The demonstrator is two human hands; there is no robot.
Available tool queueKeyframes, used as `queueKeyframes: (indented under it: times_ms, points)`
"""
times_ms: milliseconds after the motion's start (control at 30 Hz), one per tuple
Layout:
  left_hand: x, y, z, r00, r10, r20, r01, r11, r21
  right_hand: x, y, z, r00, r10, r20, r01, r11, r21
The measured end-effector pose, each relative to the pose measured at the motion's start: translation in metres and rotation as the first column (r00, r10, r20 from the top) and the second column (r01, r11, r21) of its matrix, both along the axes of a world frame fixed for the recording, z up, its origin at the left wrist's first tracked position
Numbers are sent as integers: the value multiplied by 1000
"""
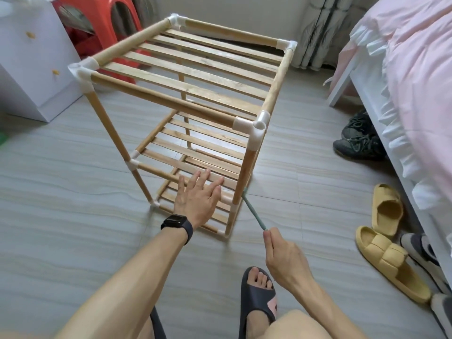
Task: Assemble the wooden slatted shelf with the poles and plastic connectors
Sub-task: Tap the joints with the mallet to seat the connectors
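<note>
One shelf [186, 99] is seen upright on the tiled floor [73, 192], near the bed [415, 69]. Three slatted tiers are counted. Four white connectors [256, 126] are counted at the top corners; the lower ones are partly hidden. The left hand [195, 201], one watch [175, 222] at its wrist, is spread flat with straight fingers over the middle tier's front pole; contact cannot be told. One thin green stick [254, 214] is pinched at its near end by the right hand [283, 255], its far end meeting the front right pole. Two yellow slippers [389, 206] are noted beside the bed.
</note>
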State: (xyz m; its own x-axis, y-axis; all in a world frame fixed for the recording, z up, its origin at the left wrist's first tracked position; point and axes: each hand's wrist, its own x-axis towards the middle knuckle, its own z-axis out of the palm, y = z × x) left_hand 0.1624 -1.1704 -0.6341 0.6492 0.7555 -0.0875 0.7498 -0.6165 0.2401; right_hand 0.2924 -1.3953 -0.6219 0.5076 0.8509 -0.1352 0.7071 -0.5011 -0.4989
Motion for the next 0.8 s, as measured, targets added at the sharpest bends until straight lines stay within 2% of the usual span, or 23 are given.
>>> queueKeyframes:
  times_ms: [200, 300, 367, 467, 567, 633, 667, 733, 767, 800]
  points:
    - [2, 1, 4, 999, -11, -33, 11, 1000, -15, 0, 0, 8, 999, -49, -13, 50, 998, 41]
    - [0, 3, 5, 999, -14, -47, 13, 1000, -29, 1, 1, 8, 999, -25, 28, 28, 995, -96]
    - [0, 4, 6, 999, -18, -45, 16, 999, -36, 3, 0, 9, 999, -36, 12, 37, 995, -93]
    - [2, 4, 7, 1000, -16, -23, 15, 999, -42, 6, -1, 21, 991, -93, -96, 108, 981, 164]
    - [3, 4, 6, 1000, -19, -25, 18, 999, -31, 3, 3, 37, 975, -79, -209, 165, 885, 435]
    - [3, 5, 6, 1000, -12, -27, 11, 999, -30, -1, 8, 39, 972, -78, -221, 183, 839, 512]
    - [3, 5, 7, 999, -9, -31, 8, 999, -31, -2, 10, 38, 979, -71, -193, 153, 878, 455]
    - [3, 5, 9, 999, -10, -40, 9, 1000, -30, -3, 9, 32, 1000, -6, -2, 6, 993, 114]
    - [4, 5, 9, 999, -11, -44, 9, 999, -31, -2, 9, 29, 1000, -23, 10, 22, 999, 29]
    - [5, 5, 9, 999, -13, -48, 12, 999, -31, -3, 9, 28, 999, -37, 9, 37, 996, 83]
